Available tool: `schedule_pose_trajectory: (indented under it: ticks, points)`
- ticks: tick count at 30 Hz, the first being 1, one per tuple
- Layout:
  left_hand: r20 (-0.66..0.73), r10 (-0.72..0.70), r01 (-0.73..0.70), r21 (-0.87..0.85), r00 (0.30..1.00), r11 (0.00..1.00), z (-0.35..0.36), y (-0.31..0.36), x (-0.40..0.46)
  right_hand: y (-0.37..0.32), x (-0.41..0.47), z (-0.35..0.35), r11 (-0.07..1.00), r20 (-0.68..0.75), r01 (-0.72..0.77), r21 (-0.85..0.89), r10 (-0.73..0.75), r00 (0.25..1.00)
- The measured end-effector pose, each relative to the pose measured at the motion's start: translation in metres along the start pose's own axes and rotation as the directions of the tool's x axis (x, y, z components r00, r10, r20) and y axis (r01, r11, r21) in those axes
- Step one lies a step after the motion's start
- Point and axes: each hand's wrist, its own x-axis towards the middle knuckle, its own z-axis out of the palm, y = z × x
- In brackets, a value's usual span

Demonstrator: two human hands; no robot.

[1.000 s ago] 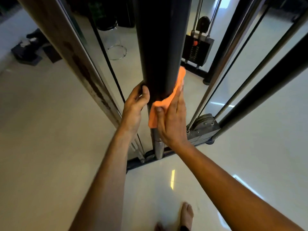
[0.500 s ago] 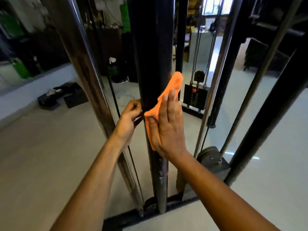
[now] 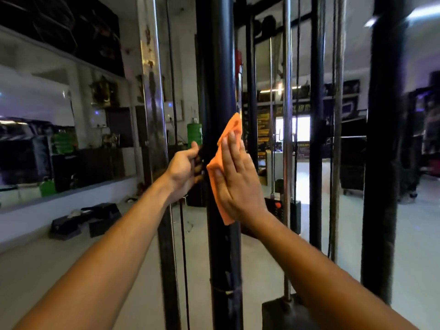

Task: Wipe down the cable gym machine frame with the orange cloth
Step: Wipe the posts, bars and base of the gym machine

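A thick black upright post (image 3: 217,67) of the cable machine frame stands right in front of me. My right hand (image 3: 235,177) lies flat with straight fingers on the orange cloth (image 3: 232,126) and presses it against the post's right side at about chest height. The cloth sticks out above my fingertips and below my palm. My left hand (image 3: 184,169) curls its fingers round the left side of the same post, level with the right hand.
A rusty chrome post (image 3: 152,96) and a thin cable (image 3: 183,246) run just left of the black post. Guide rods (image 3: 287,163), a weight stack (image 3: 282,210) and more black uprights (image 3: 383,151) stand to the right. Black step blocks (image 3: 83,220) lie on the floor at left.
Both hands have slid up the black post with the cloth, from near its base to chest height, and my view has lifted from the floor to the room.
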Motion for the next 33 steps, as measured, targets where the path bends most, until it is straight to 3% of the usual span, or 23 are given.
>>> schedule_pose_trajectory:
  ticks: [6,13,18,21,28,33]
  points:
    - [-0.037,0.021,-0.015,0.158,0.999,0.987,0.007,-0.011,-0.014,-0.006,-0.093,0.015,0.994,0.149,-0.109,0.021,0.105,0.983]
    - [-0.045,0.02,-0.016,0.107,0.999,0.994,-0.001,-0.011,-0.013,-0.004,0.015,-0.006,0.998,0.043,-0.029,-0.057,0.032,0.999]
    - [-0.064,0.03,-0.019,0.158,0.998,0.987,0.008,-0.041,-0.03,-0.005,-0.096,0.02,0.99,0.128,-0.137,0.033,0.132,0.983]
    - [-0.055,0.016,-0.005,0.198,0.998,0.98,0.006,-0.062,-0.043,-0.002,-0.146,0.032,0.992,0.181,-0.128,0.012,0.123,0.976]
    - [-0.07,-0.02,0.029,0.13,0.997,0.991,-0.001,-0.062,-0.048,-0.003,-0.036,0.018,0.998,0.013,-0.054,-0.031,0.054,0.998]
    - [-0.067,-0.013,0.022,0.136,0.998,0.99,0.001,-0.069,-0.059,0.002,-0.102,0.032,0.998,0.043,-0.057,0.026,0.056,0.998]
